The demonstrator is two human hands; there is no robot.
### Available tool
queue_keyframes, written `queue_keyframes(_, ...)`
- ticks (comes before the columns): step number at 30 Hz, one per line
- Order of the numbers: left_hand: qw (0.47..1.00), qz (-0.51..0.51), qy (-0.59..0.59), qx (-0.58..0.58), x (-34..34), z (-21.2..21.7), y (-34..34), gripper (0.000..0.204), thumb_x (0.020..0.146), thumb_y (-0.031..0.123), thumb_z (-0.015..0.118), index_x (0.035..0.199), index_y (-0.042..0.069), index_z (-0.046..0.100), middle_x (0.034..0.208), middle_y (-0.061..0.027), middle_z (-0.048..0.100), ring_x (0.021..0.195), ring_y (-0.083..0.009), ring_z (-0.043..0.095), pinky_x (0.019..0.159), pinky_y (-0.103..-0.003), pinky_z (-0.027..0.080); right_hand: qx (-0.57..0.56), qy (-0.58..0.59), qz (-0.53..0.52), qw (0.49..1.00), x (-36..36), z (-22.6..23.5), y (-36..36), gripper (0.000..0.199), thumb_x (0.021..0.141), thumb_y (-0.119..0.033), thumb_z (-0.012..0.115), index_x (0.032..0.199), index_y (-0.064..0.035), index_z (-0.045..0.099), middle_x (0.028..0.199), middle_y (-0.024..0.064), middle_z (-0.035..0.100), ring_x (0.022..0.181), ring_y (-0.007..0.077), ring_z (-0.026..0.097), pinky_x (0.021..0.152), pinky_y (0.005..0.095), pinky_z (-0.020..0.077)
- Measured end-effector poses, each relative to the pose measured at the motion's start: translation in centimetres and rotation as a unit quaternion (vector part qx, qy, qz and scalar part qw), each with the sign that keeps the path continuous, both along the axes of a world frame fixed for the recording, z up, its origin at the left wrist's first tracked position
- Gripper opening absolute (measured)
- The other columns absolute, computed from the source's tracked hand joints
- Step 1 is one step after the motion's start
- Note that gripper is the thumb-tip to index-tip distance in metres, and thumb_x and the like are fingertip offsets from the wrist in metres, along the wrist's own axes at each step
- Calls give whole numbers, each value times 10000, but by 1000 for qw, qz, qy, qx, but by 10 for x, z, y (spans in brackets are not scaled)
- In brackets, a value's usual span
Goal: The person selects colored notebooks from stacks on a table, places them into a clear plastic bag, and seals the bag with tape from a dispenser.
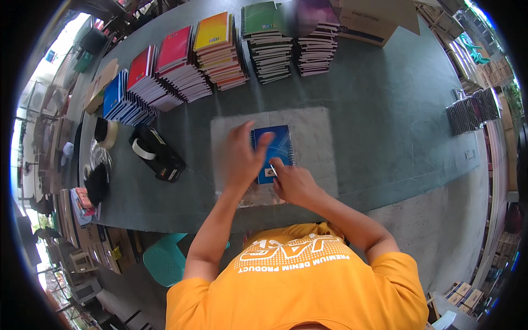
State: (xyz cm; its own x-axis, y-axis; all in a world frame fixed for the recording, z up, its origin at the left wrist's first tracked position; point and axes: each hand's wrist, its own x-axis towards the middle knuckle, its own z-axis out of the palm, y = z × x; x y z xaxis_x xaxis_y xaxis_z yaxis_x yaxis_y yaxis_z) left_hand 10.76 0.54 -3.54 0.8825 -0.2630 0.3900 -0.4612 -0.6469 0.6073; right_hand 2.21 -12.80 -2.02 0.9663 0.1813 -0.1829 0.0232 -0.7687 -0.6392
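Observation:
A blue spiral notebook (278, 144) lies on a clear plastic sheet (308, 126) spread over the dark table (385, 121). My left hand (245, 157) rests flat on the notebook's left side, fingers spread over the spiral edge. My right hand (294, 184) sits at the notebook's near edge, with the fingers pinched around a small thin item whose kind I cannot make out. Both forearms come up from my orange shirt at the lower edge.
Stacks of spiral notebooks line the far side: blue (124, 102), red (165, 71), orange (220, 49), green (267, 41), purple (316, 38). A black tape dispenser (157, 154) and tape roll (106, 132) lie left. A cardboard box (368, 22) stands behind; a green stool (165, 258) below.

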Motion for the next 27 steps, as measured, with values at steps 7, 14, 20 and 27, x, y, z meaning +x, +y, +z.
queue_keyframes(7,995,-68,10,68,87,3,-47,517,749,52,579,1248,67,443,1041,-182,556,935,-353,568,755,-420,480,-56,-32,-39,997,-16,4,20,441,771,-143,563,1174,-37,418,859,163,621,714,354,630,586,465,495)
queue_keyframes(14,846,-420,25,328,44,18,-36,266,732,62,588,992,8,575,999,-210,580,982,-365,570,813,-426,491,-68,-7,-79,995,-16,17,25,511,743,-145,601,1216,-59,429,908,164,610,773,355,620,632,456,496)
queue_keyframes(20,836,-438,43,328,49,22,-39,254,706,85,634,943,11,583,978,-193,577,950,-346,587,794,-408,505,-161,-236,-138,948,-53,17,31,484,719,-71,635,1187,-80,511,872,171,593,701,340,579,654,389,495)
queue_keyframes(27,856,-456,-14,242,51,7,-23,197,731,89,564,898,-6,605,946,-195,601,921,-319,606,762,-367,509,56,-217,-140,964,-34,37,35,396,750,-26,611,1139,-59,539,975,162,605,850,347,593,746,396,487)
